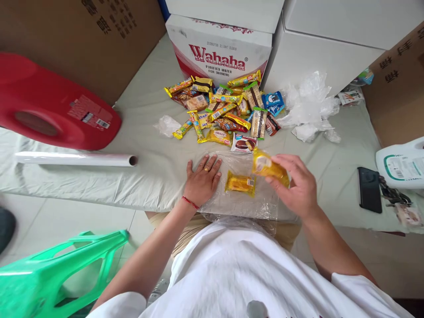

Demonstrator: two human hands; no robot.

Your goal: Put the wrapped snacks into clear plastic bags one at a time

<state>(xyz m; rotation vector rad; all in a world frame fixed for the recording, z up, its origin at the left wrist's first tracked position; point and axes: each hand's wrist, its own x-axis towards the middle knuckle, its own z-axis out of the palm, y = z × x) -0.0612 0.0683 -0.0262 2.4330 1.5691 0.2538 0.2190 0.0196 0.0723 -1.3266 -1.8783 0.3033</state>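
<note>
My left hand [202, 180] lies flat with fingers spread on the left edge of a sheet of clear plastic wrap [261, 205]. Pinched between the thumb and fingers of my right hand [296, 183] is a yellow-wrapped snack cake [268, 167], tilted and raised over the sheet's right side. Another yellow-wrapped snack [240, 183] rests on the plastic between my two hands. Just beyond the sheet is a heap of packaged snacks [221, 110], with a white-and-brown chocolate pie packet [244, 142] at its near edge.
A roll of plastic film [76, 159] and a large red jug [59, 106] lie at left. Behind the snacks stands a Wahaha carton [218, 53]. Crumpled plastic [308, 106], a phone [369, 190], keys [394, 194] and a white bottle [402, 163] are at right. A green stool [62, 269] stands below.
</note>
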